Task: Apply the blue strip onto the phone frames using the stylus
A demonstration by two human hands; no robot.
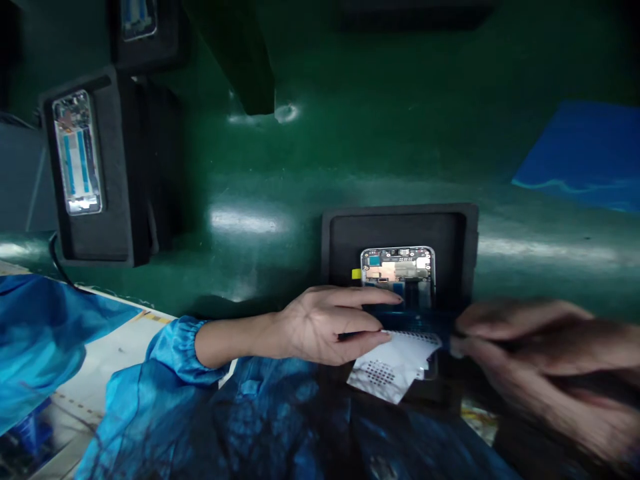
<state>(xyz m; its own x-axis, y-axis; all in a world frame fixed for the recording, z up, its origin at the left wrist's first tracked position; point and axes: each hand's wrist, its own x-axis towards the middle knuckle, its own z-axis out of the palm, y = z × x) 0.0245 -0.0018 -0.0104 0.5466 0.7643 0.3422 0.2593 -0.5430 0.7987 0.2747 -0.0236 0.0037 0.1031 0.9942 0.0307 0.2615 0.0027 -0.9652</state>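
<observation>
An opened phone [400,267] with its circuit board showing lies in a black foam tray [400,223]. My left hand [335,327] reaches over the lower part of this phone, its fingers extended. A white sheet with rows of small dark squares [380,377] is tilted at its fingertips, held at the upper edge. My right hand [545,360], blurred by motion, is to the right of the sheet with thumb and finger pinched together. Whatever is in that pinch is too small and smeared to name. A yellow tab [356,273] sticks out at the phone's left edge.
At the left, another opened phone [77,153] rests in a stacked black tray [120,167], with a further phone [139,17] in a tray behind. A dark post [240,60] stands on the green table [350,153]. Blue sheeting [585,157] lies at the right. A blue sleeve [40,347] is at far left.
</observation>
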